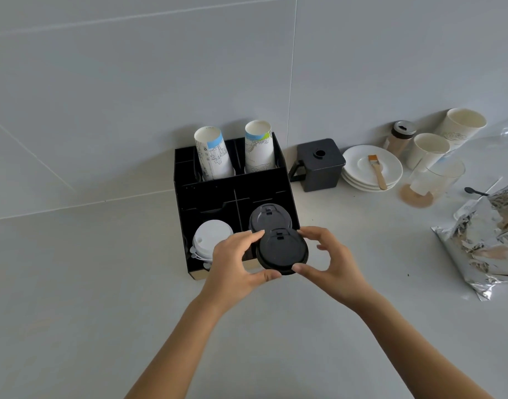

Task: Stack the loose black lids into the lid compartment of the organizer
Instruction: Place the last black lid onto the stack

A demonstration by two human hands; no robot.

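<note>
A black organizer (206, 194) stands against the wall. Its front right compartment holds black lids (268, 216); the front left one holds white lids (211, 236). Both my hands hold a small stack of black lids (283, 250) just above the organizer's front edge, in front of the right compartment. My left hand (235, 263) grips the stack's left side with thumb and fingers. My right hand (330, 260) pinches the right side, thumb under the near rim.
Two paper cup stacks (214, 155) (258, 148) stand in the organizer's back slots. To the right sit a black lidded box (319, 164), white saucers with a brush (372, 167), paper and plastic cups (436, 174), a spice jar (399, 136) and a foil bag (485, 240).
</note>
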